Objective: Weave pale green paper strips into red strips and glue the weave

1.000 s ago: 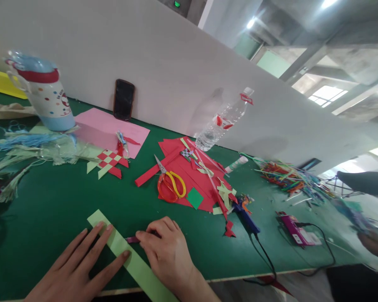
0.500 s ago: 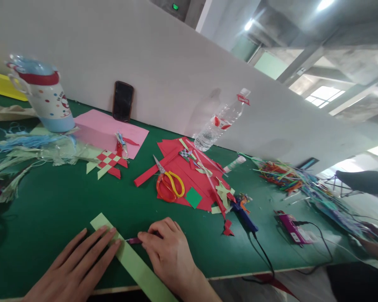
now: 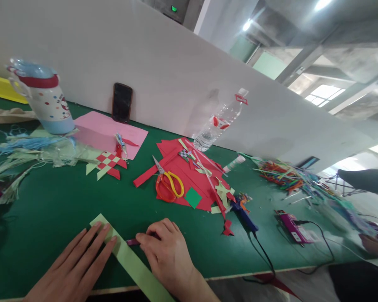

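Note:
A long pale green paper strip (image 3: 135,266) lies slantwise near the table's front edge. Across its upper part rest the fingertips of my left hand (image 3: 77,262), fingers stretched out flat. My right hand (image 3: 168,251) is closed around a small purple tool (image 3: 132,242), whose tip points left at the strip's right edge. Most of the tool is hidden in my fingers. Beyond my hands, scissors (image 3: 170,184) with orange and yellow handles lie on red paper sheets (image 3: 189,172).
A patterned bottle (image 3: 52,102), a phone (image 3: 122,102) and a clear plastic bottle (image 3: 219,123) stand along the wall. A red-and-green woven piece (image 3: 108,161) lies at left. Further right are a blue corded tool (image 3: 245,219), a purple box (image 3: 292,227) and colourful strips (image 3: 282,176).
My left fingertips have shifted slightly to the left on the strip. My right hand and the purple tool have barely moved, and the view has shifted a little.

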